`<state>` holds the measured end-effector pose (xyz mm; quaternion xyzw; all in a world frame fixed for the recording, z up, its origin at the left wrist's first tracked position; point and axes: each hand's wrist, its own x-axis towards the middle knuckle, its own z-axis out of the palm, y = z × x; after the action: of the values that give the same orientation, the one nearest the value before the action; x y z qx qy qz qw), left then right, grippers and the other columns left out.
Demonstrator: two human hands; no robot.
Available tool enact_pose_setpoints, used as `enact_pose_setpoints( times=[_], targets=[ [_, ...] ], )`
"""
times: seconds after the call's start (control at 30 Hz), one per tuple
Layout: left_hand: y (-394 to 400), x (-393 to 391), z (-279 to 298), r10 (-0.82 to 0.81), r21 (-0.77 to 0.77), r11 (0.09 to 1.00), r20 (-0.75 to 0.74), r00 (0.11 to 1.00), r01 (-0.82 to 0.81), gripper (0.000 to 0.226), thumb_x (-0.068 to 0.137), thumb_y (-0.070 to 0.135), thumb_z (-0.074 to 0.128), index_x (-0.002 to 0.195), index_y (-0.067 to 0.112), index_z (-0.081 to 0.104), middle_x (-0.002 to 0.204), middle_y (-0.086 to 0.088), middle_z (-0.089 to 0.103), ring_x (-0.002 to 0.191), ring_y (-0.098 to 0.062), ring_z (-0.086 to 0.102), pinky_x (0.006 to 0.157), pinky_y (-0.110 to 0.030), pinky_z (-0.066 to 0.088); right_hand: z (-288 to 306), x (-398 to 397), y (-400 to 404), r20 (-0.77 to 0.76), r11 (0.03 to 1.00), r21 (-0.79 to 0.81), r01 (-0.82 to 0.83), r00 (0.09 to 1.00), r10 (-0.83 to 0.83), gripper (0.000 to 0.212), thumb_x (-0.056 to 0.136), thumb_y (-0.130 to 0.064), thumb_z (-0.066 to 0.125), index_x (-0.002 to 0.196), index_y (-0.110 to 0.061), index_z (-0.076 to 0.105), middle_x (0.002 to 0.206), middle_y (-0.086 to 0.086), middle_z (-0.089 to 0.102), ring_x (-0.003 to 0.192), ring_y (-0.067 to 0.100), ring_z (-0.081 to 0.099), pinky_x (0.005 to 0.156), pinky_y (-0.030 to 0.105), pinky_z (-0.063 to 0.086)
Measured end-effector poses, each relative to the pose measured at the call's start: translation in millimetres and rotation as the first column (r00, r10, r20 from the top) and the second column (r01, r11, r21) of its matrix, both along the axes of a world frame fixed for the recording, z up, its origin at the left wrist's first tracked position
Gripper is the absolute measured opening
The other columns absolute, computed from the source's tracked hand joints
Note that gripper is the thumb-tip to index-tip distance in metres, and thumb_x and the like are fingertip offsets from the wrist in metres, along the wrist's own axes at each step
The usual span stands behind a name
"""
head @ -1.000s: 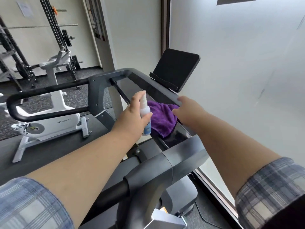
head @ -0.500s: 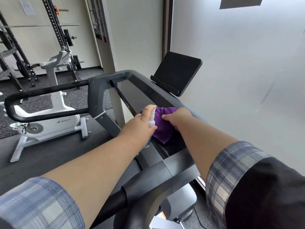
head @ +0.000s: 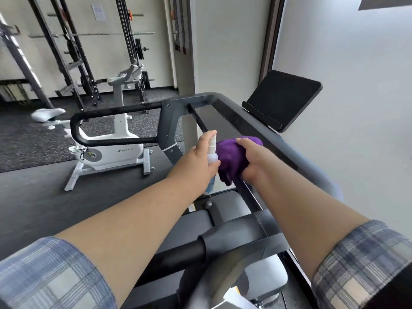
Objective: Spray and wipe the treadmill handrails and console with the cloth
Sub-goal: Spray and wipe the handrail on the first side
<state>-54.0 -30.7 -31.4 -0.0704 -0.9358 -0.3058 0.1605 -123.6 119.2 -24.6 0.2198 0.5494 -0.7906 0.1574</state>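
Note:
My left hand [head: 196, 159] grips a small white spray bottle [head: 212, 152] with a blue label, index finger on its top, nozzle close to the cloth. My right hand [head: 254, 159] holds a bunched purple cloth [head: 229, 157] just above the dark glossy treadmill console [head: 223, 123]. A black tablet holder [head: 283, 99] tilts up at the console's far side. The left handrail [head: 116, 112], a black loop, juts out to the left. The near handrail [head: 178, 253] crosses under my forearms.
A white exercise bike [head: 111, 150] stands on the dark floor to the left. A black squat rack with weight plates [head: 89, 54] is along the back wall. A pale wall [head: 356, 108] runs close on the right of the treadmill.
My right hand closed round the purple cloth and lifted it off the console. My left hand with the bottle stayed beside it. The view shifted right and back.

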Motion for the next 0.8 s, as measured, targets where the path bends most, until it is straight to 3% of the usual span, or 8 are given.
enact_pose_setpoints(
  times=[0.1, 0.2, 0.33, 0.43, 0.53, 0.6, 0.7, 0.8],
  targets=[
    [-12.5, 9.7, 5.2, 0.029, -0.025, 0.999, 0.011, 1.0, -0.029, 0.072, 0.097, 0.026, 0.061, 0.155, 0.035, 0.019, 0.128, -0.012, 0.058, 0.102, -0.029, 0.059, 0.082, -0.035, 0.045, 3.9, 13.8, -20.1, 0.045, 0.992, -0.127, 0.004, 0.999, 0.002, 0.033, 0.078, -0.029, 0.083, 0.1, -0.009, 0.068, 0.093, 0.014, 0.074, 0.082, 0.034, 0.071, 0.069, 0.048, 0.059],
    [-25.8, 27.1, 11.2, 0.038, -0.062, 0.997, -0.005, 0.999, -0.038, 0.071, 0.097, 0.026, 0.061, 0.155, 0.034, 0.02, 0.126, -0.013, 0.06, 0.095, -0.028, 0.058, 0.073, -0.031, 0.036, 13.6, 33.0, -35.7, 0.036, 0.973, -0.231, 0.013, 0.999, -0.005, 0.03, 0.079, -0.027, 0.081, 0.101, -0.008, 0.07, 0.095, 0.013, 0.075, 0.081, 0.034, 0.072, 0.066, 0.046, 0.058],
    [-51.7, 59.8, 20.9, 0.047, -0.02, 0.999, -0.041, 0.998, -0.048, 0.073, 0.097, 0.027, 0.062, 0.155, 0.034, 0.018, 0.134, -0.017, 0.056, 0.101, -0.033, 0.061, 0.083, -0.037, 0.047, 27.1, 65.2, -54.9, -0.038, 0.943, -0.333, 0.0, 0.999, -0.013, 0.024, 0.087, -0.024, 0.073, 0.101, -0.007, 0.065, 0.07, 0.02, 0.072, 0.057, 0.039, 0.07, 0.044, 0.05, 0.054],
    [-73.0, 85.6, 27.2, 0.083, 0.001, 0.997, -0.097, 0.992, -0.083, 0.074, 0.098, 0.024, 0.058, 0.157, 0.03, 0.012, 0.147, -0.018, 0.045, 0.105, -0.037, 0.061, 0.084, -0.038, 0.048, 33.3, 91.6, -71.8, -0.077, 0.931, -0.365, 0.02, 0.996, -0.051, 0.022, 0.088, -0.021, 0.072, 0.1, -0.006, 0.064, 0.083, 0.016, 0.075, 0.075, 0.036, 0.073, 0.068, 0.053, 0.058],
    [-94.6, 112.9, 31.1, 0.103, -0.001, 0.995, -0.153, 0.983, -0.104, 0.077, 0.096, 0.022, 0.058, 0.157, 0.03, 0.011, 0.142, -0.02, 0.05, 0.099, -0.038, 0.062, 0.076, -0.035, 0.044, 38.9, 120.8, -91.4, -0.105, 0.918, -0.397, 0.028, 0.992, -0.076, 0.021, 0.089, -0.02, 0.071, 0.103, -0.005, 0.065, 0.096, 0.016, 0.073, 0.09, 0.037, 0.071, 0.088, 0.057, 0.054],
    [-109.6, 132.6, 33.8, 0.118, 0.015, 0.993, -0.146, 0.982, -0.117, 0.081, 0.093, 0.024, 0.058, 0.156, 0.036, 0.008, 0.142, -0.019, 0.05, 0.095, -0.036, 0.06, 0.078, -0.037, 0.047, 41.3, 144.3, -106.4, -0.133, 0.911, -0.413, 0.01, 0.989, -0.071, 0.023, 0.09, -0.022, 0.07, 0.106, -0.005, 0.065, 0.096, 0.017, 0.075, 0.091, 0.038, 0.072, 0.087, 0.057, 0.055],
    [-132.2, 164.1, 35.3, 0.132, 0.063, 0.99, -0.115, 0.985, -0.125, 0.079, 0.09, 0.025, 0.058, 0.151, 0.045, 0.011, 0.137, -0.016, 0.053, 0.087, -0.028, 0.053, 0.075, -0.032, 0.039, 42.7, 184.2, -131.1, -0.168, 0.906, -0.422, -0.021, 0.984, -0.055, 0.028, 0.092, -0.023, 0.068, 0.112, -0.005, 0.064, 0.105, 0.018, 0.073, 0.094, 0.039, 0.071, 0.083, 0.056, 0.057],
    [-153.9, 201.7, 29.9, 0.14, 0.11, 0.985, -0.082, 0.987, -0.131, 0.072, 0.088, 0.026, 0.056, 0.144, 0.049, 0.016, 0.112, -0.013, 0.059, 0.08, -0.029, 0.054, 0.07, -0.031, 0.038, 39.2, 224.5, -157.4, -0.179, 0.907, -0.42, -0.029, 0.982, -0.052, 0.032, 0.092, -0.026, 0.068, 0.118, -0.008, 0.064, 0.112, 0.017, 0.071, 0.095, 0.038, 0.071, 0.08, 0.054, 0.058]
  ],
)
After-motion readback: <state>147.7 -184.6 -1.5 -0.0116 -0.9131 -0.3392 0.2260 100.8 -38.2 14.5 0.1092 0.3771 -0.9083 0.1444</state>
